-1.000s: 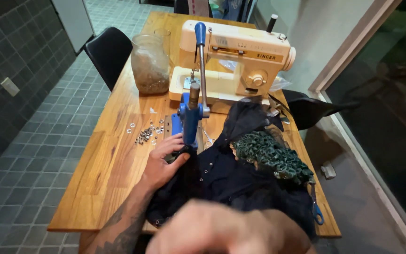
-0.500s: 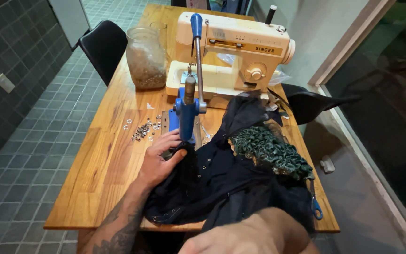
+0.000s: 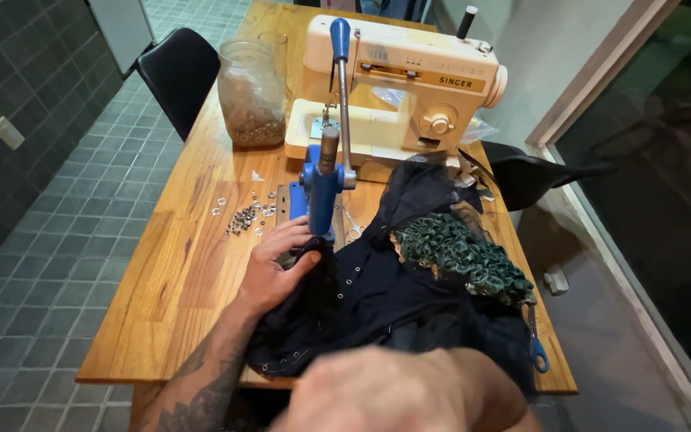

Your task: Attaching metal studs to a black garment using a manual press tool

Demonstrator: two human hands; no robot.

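Dark garment (image 3: 377,296) bunched on wooden table (image 3: 161,296) at blue hand press (image 3: 321,192), spilling over near edge; bare wood open left of fingers. Left hand (image 3: 273,268) flat, fingers pinning fabric just below press base. Right hand (image 3: 393,396) blurred, grip indeterminate.

Bare tabletop (image 3: 169,280) is left open to the left of the left hand (image 3: 275,272), while ahead it is blocked by the blue press (image 3: 323,188) and scattered eyelets (image 3: 245,216).

Cream sewing machine (image 3: 397,88), glass jar (image 3: 251,94), black chairs (image 3: 177,72), blue-handled scissors (image 3: 536,348), wooden table (image 3: 169,280)
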